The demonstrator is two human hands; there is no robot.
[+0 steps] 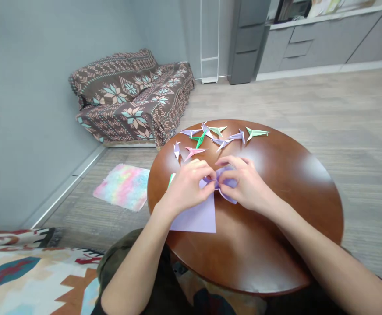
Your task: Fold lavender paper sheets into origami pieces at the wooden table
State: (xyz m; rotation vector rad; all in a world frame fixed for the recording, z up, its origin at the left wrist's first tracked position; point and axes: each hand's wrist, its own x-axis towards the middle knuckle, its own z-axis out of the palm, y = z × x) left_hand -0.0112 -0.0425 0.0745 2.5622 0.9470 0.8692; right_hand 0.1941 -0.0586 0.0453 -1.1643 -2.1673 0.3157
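Between my two hands is a partly folded sheet of purple origami paper [229, 197], held above the round brown table. My left hand [192, 183] pinches its left side, thumb and forefinger pressed together. On the other side my right hand [243, 181] grips the same paper with thumb and fingertips, hiding part of its folds. Beneath my left hand lies a stack of flat purple sheets [196, 218], with a green edge showing at its left. Several folded paper cranes lie beyond my hands, among them a pink one [194, 152] and a dark green one [199, 139].
The round table [296, 188] has a curved edge close to my lap. Past it stands a sofa [128, 100] under a patterned cover. A pastel fluffy mat [123, 186] lies on the floor at left. Grey cabinets [325, 41] line the back right.
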